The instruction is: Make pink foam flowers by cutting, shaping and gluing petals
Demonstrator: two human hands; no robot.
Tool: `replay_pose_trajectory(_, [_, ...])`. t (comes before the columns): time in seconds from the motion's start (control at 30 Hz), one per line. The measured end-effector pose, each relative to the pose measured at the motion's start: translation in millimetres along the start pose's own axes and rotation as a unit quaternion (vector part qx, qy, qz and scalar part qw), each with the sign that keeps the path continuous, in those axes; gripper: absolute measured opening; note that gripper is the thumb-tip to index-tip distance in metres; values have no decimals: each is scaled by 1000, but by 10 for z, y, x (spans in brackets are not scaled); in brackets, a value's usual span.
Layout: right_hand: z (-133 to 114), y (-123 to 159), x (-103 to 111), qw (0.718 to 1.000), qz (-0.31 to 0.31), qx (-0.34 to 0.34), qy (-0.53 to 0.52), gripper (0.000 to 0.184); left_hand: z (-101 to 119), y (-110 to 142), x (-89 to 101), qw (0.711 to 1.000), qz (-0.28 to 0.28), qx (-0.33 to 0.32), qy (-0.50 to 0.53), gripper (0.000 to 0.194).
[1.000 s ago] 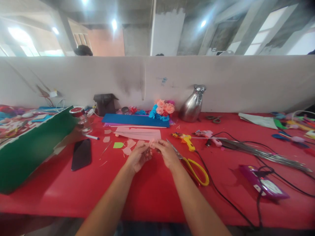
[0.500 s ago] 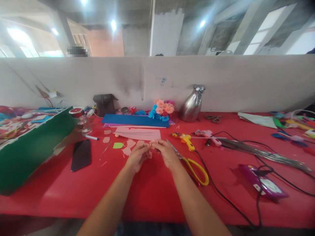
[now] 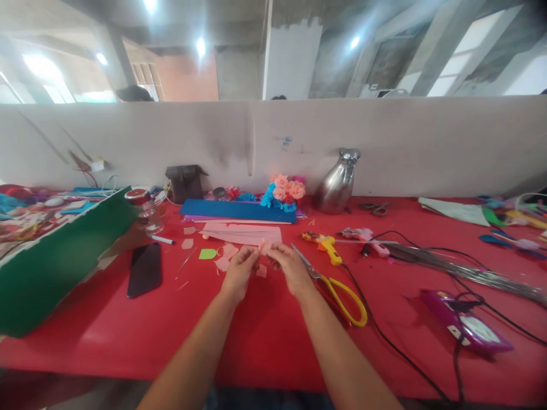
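Between my two hands is a small pink paper petal [image 3: 264, 246], pinched by the fingertips of both. My left hand [image 3: 240, 270] is closed on its left side; my right hand [image 3: 289, 264] grips it from the right. Fingers hide part of the paper. Several cut pink petals [image 3: 223, 262] lie left of my left hand, beside a lime-green paper piece [image 3: 207, 254]. A pink paper sheet [image 3: 243, 233] is just beyond the hands. Scissors with yellow handles [image 3: 345, 304] rest by my right wrist.
A yellow glue gun [image 3: 328, 249] and a pink one [image 3: 376, 246] lie to the right, near metal wires [image 3: 465, 267] and a corded purple power box [image 3: 464, 322]. Leftward are a phone [image 3: 145, 270], a jar [image 3: 147, 210] and a green board [image 3: 64, 262]. Behind stand paper flowers [image 3: 285, 191] and a steel flask [image 3: 339, 183].
My fingers have shifted slightly around the pink petal, and a pink piece now shows below my left fingertips. The whole view has tilted a little; the table items stay put.
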State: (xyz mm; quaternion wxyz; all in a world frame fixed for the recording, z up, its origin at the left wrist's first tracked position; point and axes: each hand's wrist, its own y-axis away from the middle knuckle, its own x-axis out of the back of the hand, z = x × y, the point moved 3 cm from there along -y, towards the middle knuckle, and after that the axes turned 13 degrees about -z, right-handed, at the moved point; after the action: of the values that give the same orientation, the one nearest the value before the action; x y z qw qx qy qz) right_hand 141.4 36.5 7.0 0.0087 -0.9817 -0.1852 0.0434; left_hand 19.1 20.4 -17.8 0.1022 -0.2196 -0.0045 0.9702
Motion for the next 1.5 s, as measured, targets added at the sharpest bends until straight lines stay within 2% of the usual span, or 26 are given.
replay_pose_trajectory(0.5, [-33, 12, -30, 1000, -3, 25, 6, 11, 3, 11, -14, 999, 2, -19, -37, 23])
replay_pose_trajectory(0.73, [-34, 20, -35, 1000, 0, 26, 0, 14, 35, 8, 2, 997, 21, -44, -54, 20])
replay_pose_trajectory(0.93, [-13, 22, -28, 1000, 5, 22, -4, 15, 68, 21, -17, 994, 14, -73, -78, 14])
replay_pose_trajectory(1.17, [13, 16, -7, 999, 15, 23, -20, 15, 60, 21, -8, 993, 11, -82, -78, 13])
replay_pose_trajectory(1.37, [23, 16, -3, 999, 29, 17, -19, 14, 59, 28, 5, 993, 40, -83, -74, 13])
replay_pose_trajectory(1.5, [16, 20, -5, 1000, 16, 17, -15, 15, 50, 28, 12, 994, 43, -74, -67, 14])
